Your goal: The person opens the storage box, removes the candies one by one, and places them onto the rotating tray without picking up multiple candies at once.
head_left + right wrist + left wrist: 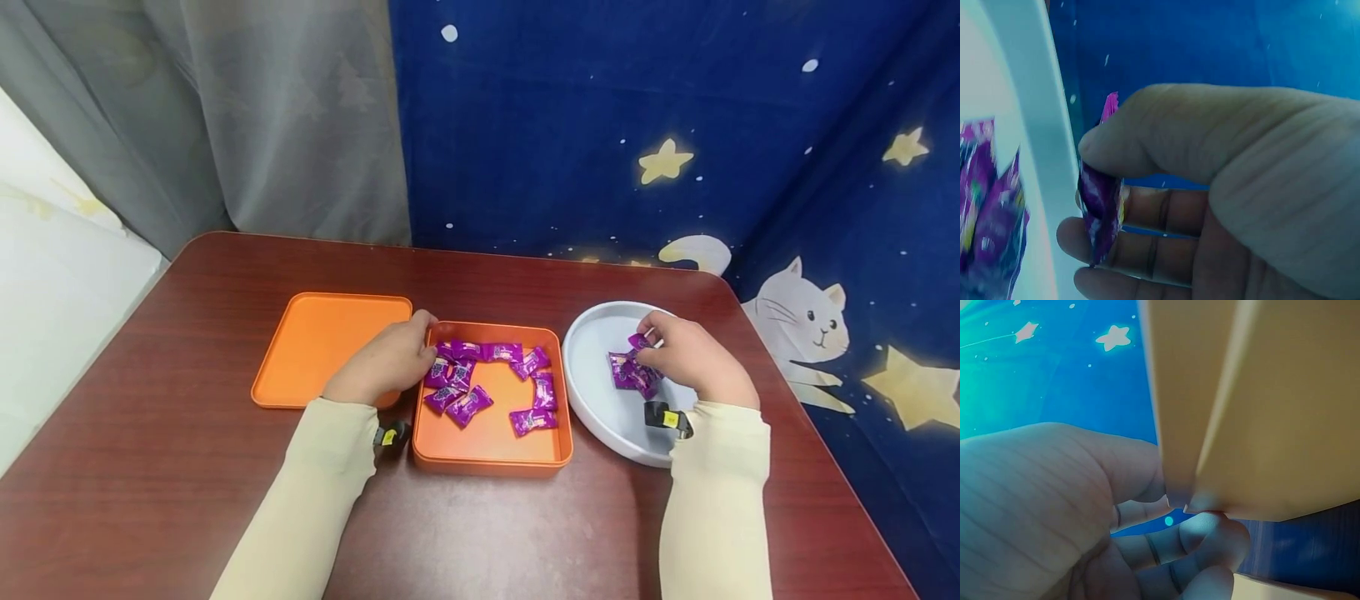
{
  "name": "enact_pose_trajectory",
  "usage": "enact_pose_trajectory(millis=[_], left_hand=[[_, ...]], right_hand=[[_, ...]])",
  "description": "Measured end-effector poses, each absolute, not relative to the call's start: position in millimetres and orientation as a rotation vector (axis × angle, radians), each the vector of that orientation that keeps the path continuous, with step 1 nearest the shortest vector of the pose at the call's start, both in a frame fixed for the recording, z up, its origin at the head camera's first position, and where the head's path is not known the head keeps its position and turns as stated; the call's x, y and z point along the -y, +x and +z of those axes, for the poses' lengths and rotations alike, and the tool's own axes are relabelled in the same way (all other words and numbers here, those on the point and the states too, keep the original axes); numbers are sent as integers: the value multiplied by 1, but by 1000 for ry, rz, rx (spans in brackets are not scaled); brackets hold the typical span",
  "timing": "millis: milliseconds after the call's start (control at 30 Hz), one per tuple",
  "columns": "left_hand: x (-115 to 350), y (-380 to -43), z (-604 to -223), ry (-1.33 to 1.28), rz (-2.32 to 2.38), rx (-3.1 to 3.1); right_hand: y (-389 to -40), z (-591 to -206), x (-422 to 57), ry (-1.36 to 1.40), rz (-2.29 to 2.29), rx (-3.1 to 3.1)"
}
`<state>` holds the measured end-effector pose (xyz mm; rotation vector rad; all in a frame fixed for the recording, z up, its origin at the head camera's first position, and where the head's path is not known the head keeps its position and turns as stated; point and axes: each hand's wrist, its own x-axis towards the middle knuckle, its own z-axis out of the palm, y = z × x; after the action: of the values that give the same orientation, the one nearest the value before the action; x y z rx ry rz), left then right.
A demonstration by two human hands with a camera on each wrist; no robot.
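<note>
An orange square box (491,468) stands in the middle of the table, with several purple-wrapped candies (470,406) lying along its left, back and right sides. My left hand (385,360) holds the box at its left wall; the left wrist view has thumb and fingers (1213,534) around the wall's edge. Over the round white tray (583,398) to the right, my right hand (693,360) pinches one purple-wrapped candy (1100,200) between thumb and fingers. Below it, a small pile of the same candies (622,373) sits on the tray, partly hidden by the hand.
Left of the box lies a flat orange lid (330,342), partly covered by my left hand and sleeve. The dark red table (487,533) ends at a grey curtain (300,125) and a blue starry one (540,125) behind.
</note>
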<state>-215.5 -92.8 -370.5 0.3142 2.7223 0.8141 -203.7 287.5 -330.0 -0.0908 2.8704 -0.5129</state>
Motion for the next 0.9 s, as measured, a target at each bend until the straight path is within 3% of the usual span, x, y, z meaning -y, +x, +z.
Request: enact_pose_trajectory(millis=[900], left_hand=[[94, -216, -371, 335, 811, -2725]], right_hand=[[-212, -357, -315, 23, -558, -2773]])
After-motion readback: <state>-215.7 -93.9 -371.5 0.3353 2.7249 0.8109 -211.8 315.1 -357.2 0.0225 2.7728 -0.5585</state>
